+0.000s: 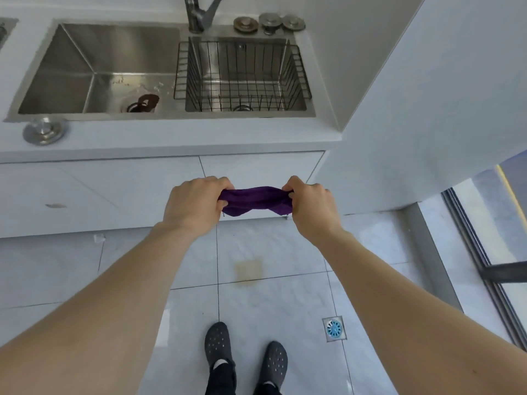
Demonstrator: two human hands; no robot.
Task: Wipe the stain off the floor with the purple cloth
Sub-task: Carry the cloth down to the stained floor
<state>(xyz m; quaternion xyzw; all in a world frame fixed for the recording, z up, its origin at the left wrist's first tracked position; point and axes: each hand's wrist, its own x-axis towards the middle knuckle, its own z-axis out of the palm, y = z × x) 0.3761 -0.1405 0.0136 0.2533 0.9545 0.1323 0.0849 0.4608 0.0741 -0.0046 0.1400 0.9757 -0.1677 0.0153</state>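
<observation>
The purple cloth [256, 201] is bunched and stretched between both hands, held in the air in front of the white cabinet doors. My left hand [194, 205] grips its left end and my right hand [310, 208] grips its right end. A pale brown stain [248, 270] lies on the white tiled floor below the cloth, straddling a grout line, just ahead of my feet.
A steel double sink [94, 89] with a wire basket [242, 72] and a tap [199, 12] sits in the white counter ahead. A sink plug [45, 131] lies on the counter edge. A floor drain [334, 328] is right of my dark shoes [218, 344]. A glass door frame [484, 266] stands at right.
</observation>
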